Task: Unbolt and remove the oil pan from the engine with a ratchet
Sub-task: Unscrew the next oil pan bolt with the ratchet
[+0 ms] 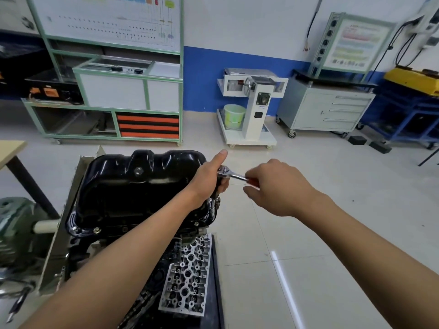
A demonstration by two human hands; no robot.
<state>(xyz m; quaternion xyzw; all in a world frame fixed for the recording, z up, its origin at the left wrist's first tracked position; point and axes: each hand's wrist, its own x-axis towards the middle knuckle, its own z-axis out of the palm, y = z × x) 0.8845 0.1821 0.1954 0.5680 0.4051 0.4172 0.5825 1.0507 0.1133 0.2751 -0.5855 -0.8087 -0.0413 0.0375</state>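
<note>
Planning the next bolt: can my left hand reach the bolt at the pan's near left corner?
Probably yes: the bolt sits uncovered on the pan flange, but the left hand grips the ratchet and must let go first.

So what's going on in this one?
A person is working a chrome ratchet with a red handle at the right edge of the black oil pan. The left hand grips the tool's upright shaft below the head; the right hand holds the handle. The pan sits on the engine, flange bolts visible.
</note>
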